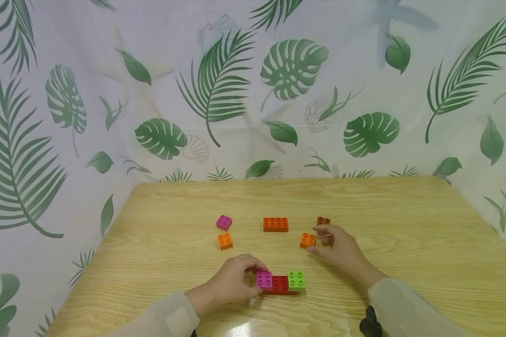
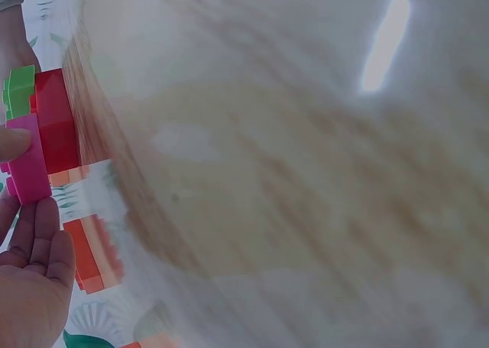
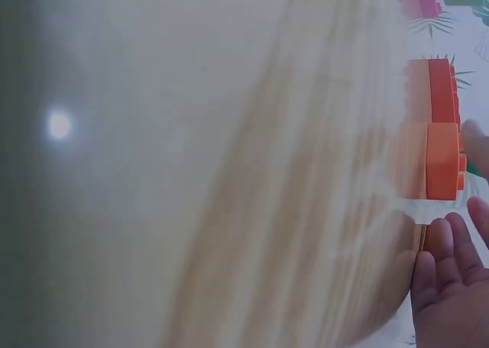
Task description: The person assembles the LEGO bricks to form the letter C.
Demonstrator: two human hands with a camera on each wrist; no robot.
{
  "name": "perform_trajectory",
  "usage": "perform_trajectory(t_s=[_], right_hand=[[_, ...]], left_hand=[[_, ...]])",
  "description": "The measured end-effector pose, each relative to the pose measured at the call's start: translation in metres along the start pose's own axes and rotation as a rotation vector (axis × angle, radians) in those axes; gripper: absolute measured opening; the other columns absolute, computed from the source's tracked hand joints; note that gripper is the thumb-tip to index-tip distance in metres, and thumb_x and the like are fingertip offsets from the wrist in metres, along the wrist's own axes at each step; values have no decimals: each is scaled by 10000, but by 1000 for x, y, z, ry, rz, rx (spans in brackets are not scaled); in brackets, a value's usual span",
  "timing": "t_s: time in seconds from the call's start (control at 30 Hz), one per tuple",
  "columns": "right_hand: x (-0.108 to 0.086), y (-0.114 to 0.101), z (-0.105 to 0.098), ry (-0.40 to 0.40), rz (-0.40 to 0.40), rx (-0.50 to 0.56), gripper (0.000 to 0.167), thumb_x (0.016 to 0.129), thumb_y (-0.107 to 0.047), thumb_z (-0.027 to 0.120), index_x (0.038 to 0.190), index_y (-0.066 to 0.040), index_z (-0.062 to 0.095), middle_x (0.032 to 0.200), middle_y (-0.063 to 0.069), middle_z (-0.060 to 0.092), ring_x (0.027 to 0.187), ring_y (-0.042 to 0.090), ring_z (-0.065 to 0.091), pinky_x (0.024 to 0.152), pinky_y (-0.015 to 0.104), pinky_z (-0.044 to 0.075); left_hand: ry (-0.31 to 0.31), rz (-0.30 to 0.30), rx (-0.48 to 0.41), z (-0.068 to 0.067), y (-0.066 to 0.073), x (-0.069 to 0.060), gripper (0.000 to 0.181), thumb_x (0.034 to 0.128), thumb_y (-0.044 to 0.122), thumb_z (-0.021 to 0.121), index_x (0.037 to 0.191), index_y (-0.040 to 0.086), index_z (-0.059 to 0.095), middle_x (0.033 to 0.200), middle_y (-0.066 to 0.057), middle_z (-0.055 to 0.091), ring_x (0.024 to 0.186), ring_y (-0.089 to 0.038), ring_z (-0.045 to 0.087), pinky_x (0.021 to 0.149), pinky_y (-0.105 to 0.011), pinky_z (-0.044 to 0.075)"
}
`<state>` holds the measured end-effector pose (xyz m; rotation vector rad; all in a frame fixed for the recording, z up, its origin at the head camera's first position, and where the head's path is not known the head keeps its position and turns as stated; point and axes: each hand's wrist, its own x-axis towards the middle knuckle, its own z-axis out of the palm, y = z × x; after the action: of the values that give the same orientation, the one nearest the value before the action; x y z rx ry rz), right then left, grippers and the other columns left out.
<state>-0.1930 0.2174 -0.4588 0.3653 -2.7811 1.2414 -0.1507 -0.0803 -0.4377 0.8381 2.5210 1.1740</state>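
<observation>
A magenta brick [image 1: 264, 280] and a lime green brick [image 1: 296, 281] sit on the two ends of a longer red brick [image 1: 280, 284]. My left hand [image 1: 232, 282] pinches the magenta brick; in the left wrist view its thumb and fingertips lie on that brick [image 2: 29, 160]. By the right-hand orange brick [image 1: 307, 240] is my right hand [image 1: 343, 250], fingers spread, thumb near the brick's front right corner. The right wrist view shows the fingers [image 3: 445, 260] apart from the orange brick [image 3: 442, 160]. Behind those fingers, a brown brick [image 1: 323, 221] is partly hidden.
Farther back on the wooden table [image 1: 173, 201] lie a second magenta brick [image 1: 224, 223], another orange brick [image 1: 225, 241] and a long red-orange brick [image 1: 275, 224]. A black object [image 1: 370, 323] lies by the right sleeve. A leaf-patterned cloth [image 1: 236, 93] hangs behind the table.
</observation>
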Motion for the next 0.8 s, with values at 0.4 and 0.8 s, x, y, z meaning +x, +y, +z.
perform_trajectory(t_s=[0.4,0.8], right_hand=[[2,-4,7,-14,64,-21,483,830,-268,755,1222,-28,608,1132,115,612,939,233,560,795,421,491],[2,-5,9,33,36,-32,406,835,-258,750,1168,-52,641,972,43,611,829,181,551,711,364,489]], left_hand=[[2,-4,4,0,0,0,366,752,88,797,1089,139,663,1026,117,596,985,-63,553,914,-282,454],[3,-7,-2,0,-1,-1,361,759,82,788,1092,145,663,1023,119,593,982,-63,553,916,-284,452]])
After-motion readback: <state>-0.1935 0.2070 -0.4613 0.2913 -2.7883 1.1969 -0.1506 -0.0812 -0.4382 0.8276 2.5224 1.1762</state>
